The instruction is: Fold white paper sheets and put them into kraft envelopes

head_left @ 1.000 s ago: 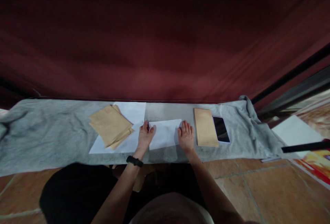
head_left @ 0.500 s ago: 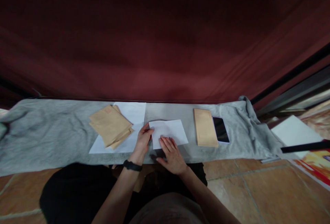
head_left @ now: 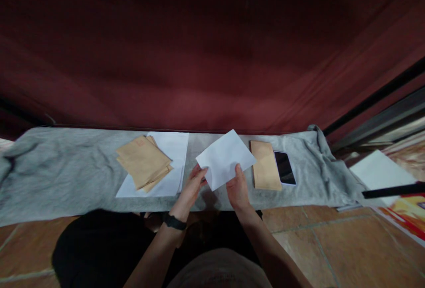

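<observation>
A folded white paper (head_left: 226, 157) is held tilted above the grey cloth, between both hands. My left hand (head_left: 194, 187) pinches its lower left edge, thumb on top. My right hand (head_left: 238, 189) grips the lower right edge, its thumb on the paper and its fingers hidden beneath. To the left, a loose pile of brown envelopes (head_left: 143, 159) lies on white sheets (head_left: 175, 151). On the right is a neater stack of brown envelopes (head_left: 265, 166), next to a dark-screened phone (head_left: 284, 167).
The grey cloth (head_left: 73, 168) covers a long narrow surface in front of a dark red panel (head_left: 206, 80). At the far right are a white board-like item (head_left: 378, 170), a black bar (head_left: 395, 190) and a red-and-yellow printed item (head_left: 411, 210).
The folded paper has been lifted off the cloth and turned at an angle. My right hand has gone from lying flat on it to gripping its edge.
</observation>
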Tool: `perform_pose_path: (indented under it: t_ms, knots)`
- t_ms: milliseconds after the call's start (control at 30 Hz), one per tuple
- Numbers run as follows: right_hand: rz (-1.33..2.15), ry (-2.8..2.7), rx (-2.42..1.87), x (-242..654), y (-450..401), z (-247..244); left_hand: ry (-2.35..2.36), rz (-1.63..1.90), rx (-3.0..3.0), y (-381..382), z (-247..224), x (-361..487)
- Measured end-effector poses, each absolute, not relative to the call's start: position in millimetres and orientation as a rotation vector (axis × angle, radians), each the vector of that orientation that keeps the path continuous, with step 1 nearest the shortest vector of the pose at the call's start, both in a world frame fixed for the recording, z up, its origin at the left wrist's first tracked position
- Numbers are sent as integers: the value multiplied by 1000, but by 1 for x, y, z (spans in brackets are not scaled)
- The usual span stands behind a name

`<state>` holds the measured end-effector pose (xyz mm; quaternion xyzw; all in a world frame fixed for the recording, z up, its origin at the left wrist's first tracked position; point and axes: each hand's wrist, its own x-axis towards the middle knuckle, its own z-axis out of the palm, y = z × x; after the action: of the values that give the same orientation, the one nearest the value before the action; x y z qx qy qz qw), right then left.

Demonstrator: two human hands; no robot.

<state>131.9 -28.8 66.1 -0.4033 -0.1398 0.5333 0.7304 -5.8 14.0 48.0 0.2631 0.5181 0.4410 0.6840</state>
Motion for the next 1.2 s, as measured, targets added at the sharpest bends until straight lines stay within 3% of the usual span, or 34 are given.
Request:
perform_pose_path:
  t_ms: [133, 300, 533, 633, 900, 1200]
  knots:
    - [1230, -172, -809, 135, -33, 54, 1104, 1032, 680, 6, 39, 0]
    - [1487, -137, -1099, 145, -51, 20, 1169, 1085, 832, 20, 36, -11]
    - [1799, -733, -1191, 155, -83, 11, 1510, 1034, 1192, 34, 25, -35]
    - [1576, -869, -1316, 153, -80, 10, 1554, 1032, 1365, 33, 18, -35]
    - [449, -1712, -1618, 145, -71, -7, 1641, 1003, 1537, 26, 8, -28]
    - [131, -1914, -1825, 130, -74, -13, 1701, 1020, 1985, 4, 4, -21]
